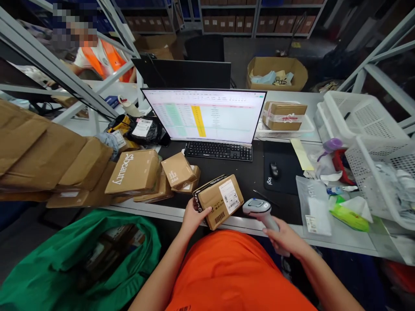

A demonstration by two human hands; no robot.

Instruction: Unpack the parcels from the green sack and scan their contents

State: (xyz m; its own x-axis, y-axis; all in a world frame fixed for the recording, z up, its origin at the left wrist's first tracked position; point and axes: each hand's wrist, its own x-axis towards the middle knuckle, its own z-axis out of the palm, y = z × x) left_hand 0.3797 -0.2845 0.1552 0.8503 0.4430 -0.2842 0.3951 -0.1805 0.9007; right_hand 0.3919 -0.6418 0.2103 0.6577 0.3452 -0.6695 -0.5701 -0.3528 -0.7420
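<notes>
My left hand (193,217) grips the near left corner of a small cardboard parcel (219,200) that rests on the desk's front edge, its white barcode label facing up. My right hand (282,238) is wrapped round the handle of a grey handheld barcode scanner (258,208), whose head sits just right of the parcel and points toward it. Straight ahead stand a monitor (204,115) showing a spreadsheet and a black keyboard (218,150).
A heap of cardboard parcels (134,172) covers the desk's left side. A green bag (58,263) with parcels lies below on the left. White baskets (372,142), a mouse (274,169) and packets fill the right. A person in an orange vest (100,58) works behind the shelving.
</notes>
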